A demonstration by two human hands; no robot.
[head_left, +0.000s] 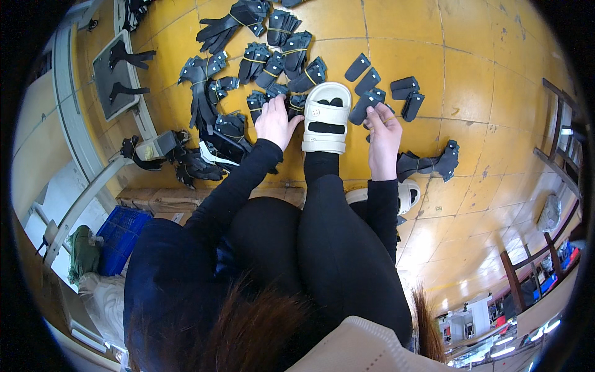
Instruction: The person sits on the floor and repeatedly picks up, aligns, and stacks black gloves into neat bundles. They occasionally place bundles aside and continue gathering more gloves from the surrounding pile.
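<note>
My left hand (276,123) reaches down among small bundles of flat dark pieces, its thumb spread from the fingers; just beyond the fingertips lies one banded bundle (255,104). My right hand (384,133) pinches a flat, dark, round-ended piece (361,110) between thumb and fingers. Close beyond it, loose pieces of the same shape (368,80) rest on the floor. To its right lie more loose dark pieces (405,87). Between my hands is my foot in a cream two-strap sandal (325,147).
Yellow tiles (483,93) make up the floor. Bundles tied with yellow bands (297,49) spread ahead, and long dark strips (199,93) lie to the left. One banded bundle (427,164) sits right of my forearm. A grey tray (118,74), blue crate (121,239) and dark stool frame (558,142) stand around.
</note>
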